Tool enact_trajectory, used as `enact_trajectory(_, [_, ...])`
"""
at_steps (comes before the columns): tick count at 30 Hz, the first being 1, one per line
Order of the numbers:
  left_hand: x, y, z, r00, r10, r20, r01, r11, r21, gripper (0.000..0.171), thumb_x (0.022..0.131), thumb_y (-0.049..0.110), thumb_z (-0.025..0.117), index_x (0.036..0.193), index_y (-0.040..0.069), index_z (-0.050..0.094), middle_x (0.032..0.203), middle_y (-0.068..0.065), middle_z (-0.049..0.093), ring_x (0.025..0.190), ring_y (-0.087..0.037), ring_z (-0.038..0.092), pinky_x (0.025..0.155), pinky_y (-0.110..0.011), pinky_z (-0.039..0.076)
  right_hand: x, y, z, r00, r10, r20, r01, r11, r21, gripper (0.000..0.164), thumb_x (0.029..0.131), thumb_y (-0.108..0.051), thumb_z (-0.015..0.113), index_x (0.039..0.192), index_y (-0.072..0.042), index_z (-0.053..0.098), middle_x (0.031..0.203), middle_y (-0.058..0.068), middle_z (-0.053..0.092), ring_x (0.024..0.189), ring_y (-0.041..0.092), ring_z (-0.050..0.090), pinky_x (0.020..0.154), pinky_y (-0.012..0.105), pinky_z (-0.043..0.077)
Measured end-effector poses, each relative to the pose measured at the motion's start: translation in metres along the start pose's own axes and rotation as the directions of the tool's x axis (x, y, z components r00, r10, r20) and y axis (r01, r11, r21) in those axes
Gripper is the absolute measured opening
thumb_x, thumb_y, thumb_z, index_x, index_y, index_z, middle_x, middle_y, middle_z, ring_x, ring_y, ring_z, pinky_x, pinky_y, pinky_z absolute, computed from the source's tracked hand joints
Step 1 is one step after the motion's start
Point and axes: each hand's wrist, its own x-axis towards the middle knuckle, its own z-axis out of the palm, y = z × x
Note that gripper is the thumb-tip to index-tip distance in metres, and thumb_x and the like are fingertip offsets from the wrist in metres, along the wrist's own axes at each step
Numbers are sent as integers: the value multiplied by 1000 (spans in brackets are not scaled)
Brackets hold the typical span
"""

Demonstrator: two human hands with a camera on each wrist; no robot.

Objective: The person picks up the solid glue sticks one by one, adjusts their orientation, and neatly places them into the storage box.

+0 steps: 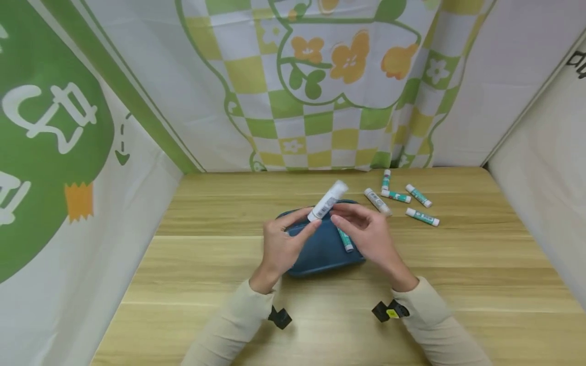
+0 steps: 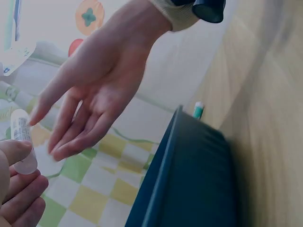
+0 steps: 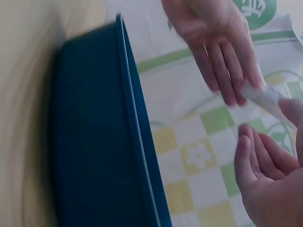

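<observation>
My left hand (image 1: 285, 246) pinches a white glue stick (image 1: 326, 202) with a barcode between thumb and fingers, holding it slanted above a dark blue bin (image 1: 316, 251). My right hand (image 1: 368, 236) is just to the right of the stick. Its fingers are loosely bent, and its thumb is close to the stick in the left wrist view; whether it touches cannot be told. Another glue stick (image 1: 345, 240), with a teal label, lies within the bin's outline, partly behind the right hand. Seen from the right wrist, the held stick (image 3: 265, 98) is blurred.
Several glue sticks lie on the wooden table (image 1: 458, 264) at the back right, among them a grey-white one (image 1: 378, 202) and a teal-labelled one (image 1: 422, 217). A patterned curtain (image 1: 316, 127) hangs along the table's back edge, with cloth walls at both sides.
</observation>
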Motion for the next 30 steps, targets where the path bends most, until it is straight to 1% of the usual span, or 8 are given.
enact_trajectory(5, [-5,2,8,1000,-4,-3,4,999,-39,29,91,4,82,120,2,79,112,-14,81,105,-26,80,88,-43,66,-1,1,18,995,-4,-98,11,997,72,32,99,-13,75,129,-1,73,119,9,76,104,5,74,92,21,61])
enact_trajectory(10, [-7,2,11,1000,-24,9,25,999,-45,28,92,6,82,119,3,80,112,-14,82,104,-26,80,87,-38,66,-1,2,23,994,-28,-106,41,992,122,30,98,-8,74,126,2,73,110,-5,76,101,8,74,89,23,62])
enact_trajectory(14, [-8,3,9,996,-60,65,60,998,3,29,93,11,81,121,5,79,114,-13,81,107,-24,79,90,-32,65,1,2,19,994,-62,-90,69,994,82,27,98,-9,75,123,1,75,110,7,77,97,8,74,88,23,62])
enact_trajectory(18, [-6,7,-2,976,-80,203,46,985,167,42,94,23,81,131,6,74,127,-12,77,119,-25,75,99,-42,62,4,-3,13,993,-107,-54,106,994,-36,24,97,-10,77,119,-1,77,107,18,78,92,6,75,85,21,62])
enact_trajectory(21, [-4,9,-15,939,-115,325,4,947,322,62,94,36,79,145,4,63,143,-14,69,134,-29,66,109,-49,57,8,-7,8,989,-146,-22,142,981,-130,22,96,-11,78,116,-2,78,102,16,80,88,7,75,83,21,62])
enact_trajectory(23, [-4,9,-25,909,-163,384,-15,907,420,76,94,46,77,154,4,53,155,-15,59,143,-32,58,113,-53,53,10,-8,5,988,-157,-7,153,970,-187,21,95,-12,79,114,-1,78,101,14,80,86,10,76,81,24,63])
enact_trajectory(27, [-7,6,-44,848,-245,470,-105,792,601,105,90,67,72,166,5,32,171,-13,37,157,-33,40,119,-54,47,13,-12,-2,990,-136,19,135,938,-318,21,94,-17,81,110,-3,79,98,10,81,83,16,77,78,30,64])
enact_trajectory(30, [-13,0,-55,798,-285,531,-193,714,673,122,86,79,67,168,2,20,177,-15,21,163,-33,27,126,-52,39,14,-16,-6,995,-93,40,102,908,-406,24,94,-20,82,109,-3,80,98,10,82,81,18,78,75,32,65])
